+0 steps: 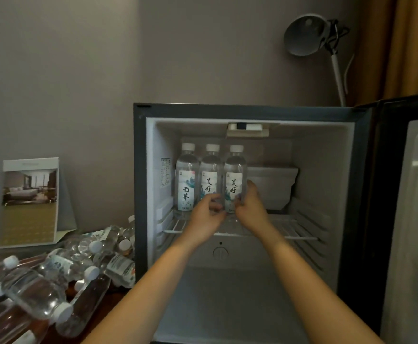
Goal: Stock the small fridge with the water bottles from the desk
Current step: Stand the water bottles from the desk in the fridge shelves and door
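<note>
bench (pixel 115 302): spare water bottles (pixel 36 291) heaped flat | fridge (pixel 139 170) open: left bottle (pixel 187 180), middle bottle (pixel 210 177), right bottle (pixel 234 175), all 3 upright on wire shelf (pixel 298 233) | left grip (pixel 204 219): curled at middle bottle's foot, hold unclear | right grip (pixel 250 207): grasping right bottle low

Your fridge (pixel 138 170) has a dark grey shell and a white lining, and its wire shelf (pixel 297 237) is white too. The fridge bottles (pixel 234 180) are clear with white caps. Their white labels carry black brush characters over a blue-green wash. The table bottles (pixel 36 291) are the same clear and white. The table (pixel 115 302) is reddish brown, the wall (pixel 79 70) grey-beige, the curtain (pixel 406 45) ochre.
</note>
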Tool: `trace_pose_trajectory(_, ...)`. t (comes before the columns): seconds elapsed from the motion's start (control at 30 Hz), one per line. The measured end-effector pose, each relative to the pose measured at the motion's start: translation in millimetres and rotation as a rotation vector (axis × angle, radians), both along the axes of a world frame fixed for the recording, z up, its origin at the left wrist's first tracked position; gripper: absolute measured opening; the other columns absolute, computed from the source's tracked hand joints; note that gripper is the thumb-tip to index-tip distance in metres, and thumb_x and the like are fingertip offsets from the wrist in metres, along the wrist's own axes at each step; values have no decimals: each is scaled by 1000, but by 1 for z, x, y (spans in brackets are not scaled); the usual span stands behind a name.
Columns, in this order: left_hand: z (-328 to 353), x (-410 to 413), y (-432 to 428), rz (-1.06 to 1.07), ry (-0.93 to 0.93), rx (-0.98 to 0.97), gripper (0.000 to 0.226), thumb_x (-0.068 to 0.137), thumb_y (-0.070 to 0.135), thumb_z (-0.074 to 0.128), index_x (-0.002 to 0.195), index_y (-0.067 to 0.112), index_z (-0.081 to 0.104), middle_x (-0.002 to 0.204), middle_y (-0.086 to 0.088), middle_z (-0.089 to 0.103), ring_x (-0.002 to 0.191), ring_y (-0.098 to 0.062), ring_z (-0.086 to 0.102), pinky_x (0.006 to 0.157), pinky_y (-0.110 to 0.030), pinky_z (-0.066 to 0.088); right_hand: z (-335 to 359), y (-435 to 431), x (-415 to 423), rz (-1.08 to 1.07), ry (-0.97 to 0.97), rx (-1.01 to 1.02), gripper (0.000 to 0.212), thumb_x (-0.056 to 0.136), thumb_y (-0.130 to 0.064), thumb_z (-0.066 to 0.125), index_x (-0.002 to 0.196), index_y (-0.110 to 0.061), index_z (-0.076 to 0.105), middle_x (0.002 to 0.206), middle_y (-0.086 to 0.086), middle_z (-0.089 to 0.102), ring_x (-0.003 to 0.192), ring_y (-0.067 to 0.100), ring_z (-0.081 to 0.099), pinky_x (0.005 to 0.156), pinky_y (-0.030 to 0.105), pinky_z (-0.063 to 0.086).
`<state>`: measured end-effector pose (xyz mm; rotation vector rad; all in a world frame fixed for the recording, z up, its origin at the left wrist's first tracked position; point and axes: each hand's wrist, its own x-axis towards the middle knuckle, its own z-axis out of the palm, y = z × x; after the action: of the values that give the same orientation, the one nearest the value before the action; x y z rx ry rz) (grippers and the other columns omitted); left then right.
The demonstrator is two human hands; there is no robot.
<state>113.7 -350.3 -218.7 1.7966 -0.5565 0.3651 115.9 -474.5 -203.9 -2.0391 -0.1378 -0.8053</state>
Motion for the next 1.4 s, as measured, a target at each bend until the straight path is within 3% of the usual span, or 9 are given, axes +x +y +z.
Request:
trace_pose_trajectory(0.2,-13,-38,29,24,-181,-204,29,89,-2,54,101,23,61,89,5,63,89,-18,62,83,-31,51,-10,38,-34,-95,-240,48,21,89,-2,51,108,-6,60,102,9,64,94,20,59,71,14,34)
trace_pose_trajectory(0.33,-34,-59,77,168,-333,-271,37,86,-4,56,84,33,62,79,7,66,76,-12,65,71,-32,55,-18,82,-62,243,-93,200,25,90,2,48,77,-18,57,74,10,65,68,22,63,67,30,51)
trace_pose_trajectory(0.43,-56,-64,125,326,-351,-260,35,87,-1,54,84,33,61,77,5,65,72,-11,65,66,-26,54,-39,118,-74,469,102,264,28,93,4,43,76,-15,55,65,7,59,49,8,60,50,16,48)
trace_pose_trajectory(0.57,-96,-57,192,531,-214,-107,25,89,6,55,89,31,59,83,12,63,74,-1,60,65,-13,46,-86,169,-75,592,322,166,23,92,2,44,80,-13,56,67,6,59,52,11,59,58,23,52)
trace_pose_trajectory(0.67,-128,-50,235,666,-8,80,19,88,8,55,102,21,58,99,1,61,88,-13,58,76,-27,46,-119,205,-67,617,450,20,22,93,-4,46,81,-18,57,69,3,62,58,15,59,63,27,52)
trace_pose_trajectory(0.87,-176,-54,301,927,321,543,50,82,27,60,128,15,43,131,-13,41,122,-33,40,100,-43,38,-164,249,-39,593,598,-150,14,91,-10,49,98,-15,60,86,8,66,70,14,61,63,23,47)
trace_pose_trajectory(1.07,-188,-59,334,916,473,962,66,75,41,69,126,16,37,132,-10,44,121,-29,45,90,-39,44,-194,283,-27,603,742,-111,14,91,-7,47,97,-15,57,73,-2,58,57,9,53,53,19,45)
trace_pose_trajectory(1.23,-186,-65,351,843,676,888,73,63,42,75,123,21,38,102,1,56,89,-19,57,66,-30,47,-206,304,-32,645,853,-19,24,94,-9,44,116,-11,54,79,1,57,58,10,51,53,20,43)
trace_pose_trajectory(1.4,-191,-78,363,762,776,585,71,55,42,75,116,19,45,107,-5,58,93,-22,58,83,-36,53,-207,311,-39,691,928,44,44,95,-6,45,138,-9,38,107,11,60,73,15,58,60,19,48)
